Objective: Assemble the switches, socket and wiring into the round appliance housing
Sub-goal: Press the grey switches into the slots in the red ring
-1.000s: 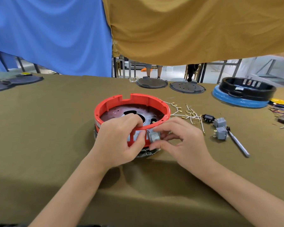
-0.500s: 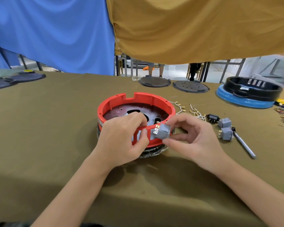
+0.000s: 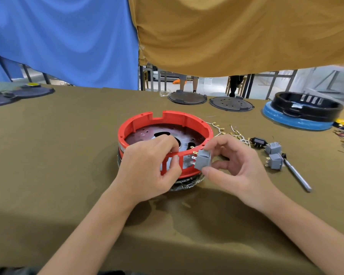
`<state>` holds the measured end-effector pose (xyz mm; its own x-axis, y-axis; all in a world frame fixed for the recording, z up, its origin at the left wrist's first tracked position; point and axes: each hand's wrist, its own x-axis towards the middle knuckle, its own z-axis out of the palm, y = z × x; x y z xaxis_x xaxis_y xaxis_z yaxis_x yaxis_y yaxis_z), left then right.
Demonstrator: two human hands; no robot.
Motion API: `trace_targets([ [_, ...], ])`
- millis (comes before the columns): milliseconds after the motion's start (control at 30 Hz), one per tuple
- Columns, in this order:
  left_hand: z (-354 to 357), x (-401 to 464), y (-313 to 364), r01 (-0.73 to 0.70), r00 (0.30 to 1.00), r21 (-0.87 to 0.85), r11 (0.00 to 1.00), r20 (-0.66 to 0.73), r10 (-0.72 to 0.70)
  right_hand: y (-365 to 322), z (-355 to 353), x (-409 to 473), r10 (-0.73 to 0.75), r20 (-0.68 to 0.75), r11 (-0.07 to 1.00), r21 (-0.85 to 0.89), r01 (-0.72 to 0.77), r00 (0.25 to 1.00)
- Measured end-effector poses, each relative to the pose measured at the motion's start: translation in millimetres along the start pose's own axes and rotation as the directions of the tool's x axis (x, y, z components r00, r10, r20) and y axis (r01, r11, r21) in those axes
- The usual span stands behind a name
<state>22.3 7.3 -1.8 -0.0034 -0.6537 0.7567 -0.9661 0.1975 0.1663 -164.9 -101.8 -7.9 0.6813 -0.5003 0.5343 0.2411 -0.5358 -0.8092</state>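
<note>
Right hand (image 3: 236, 167) pinches grey switch (image 3: 203, 160) beside red housing (image 3: 189, 118), seemingly apart.

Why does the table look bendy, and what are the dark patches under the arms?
In the head view, the wide lens curves the table edges; the dark patches are soft shadows beneath the left hand and right hand. The red ring looks sharp.

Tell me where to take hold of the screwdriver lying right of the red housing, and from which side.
Grip the screwdriver at mid-shaft, coming from above with fingers across its width. It lies flat on the table cloth, slanting from its dark end by the two spare grey switches toward the near right, so the nearer half is probably the freer to pinch.
</note>
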Motion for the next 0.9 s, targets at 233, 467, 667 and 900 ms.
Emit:
trace_targets([
  [233, -0.1, 0.1, 0.5, 0.005, 1.000, 0.008, 1.000, -0.006, -0.005, -3.4, -0.7, 3.6, 0.049, -0.163, 0.999, 0.006, -0.049, 0.985],
  [467, 1.0, 0.3, 1.8, 0.004, 1.000, 0.042, 0.999, -0.022, -0.003, -0.3, 0.6, 5.4, 0.221, -0.197, 0.970, -0.061, -0.237, 0.955],
  [667, 0.3, 0.2, 2.8, -0.002, 1.000, 0.041, 0.999, -0.019, 0.003, 0.9, 1.3, 0.4, 0.065, -0.085, 0.990, -0.116, -0.074, 0.994],
  [900, -0.3, 0.7, 3.0, -0.009, 1.000, 0.044, 0.999, -0.019, 0.010, -0.7, 1.5, 0.5, -0.003, -0.069, 0.990, -0.142, -0.007, 0.998],
])
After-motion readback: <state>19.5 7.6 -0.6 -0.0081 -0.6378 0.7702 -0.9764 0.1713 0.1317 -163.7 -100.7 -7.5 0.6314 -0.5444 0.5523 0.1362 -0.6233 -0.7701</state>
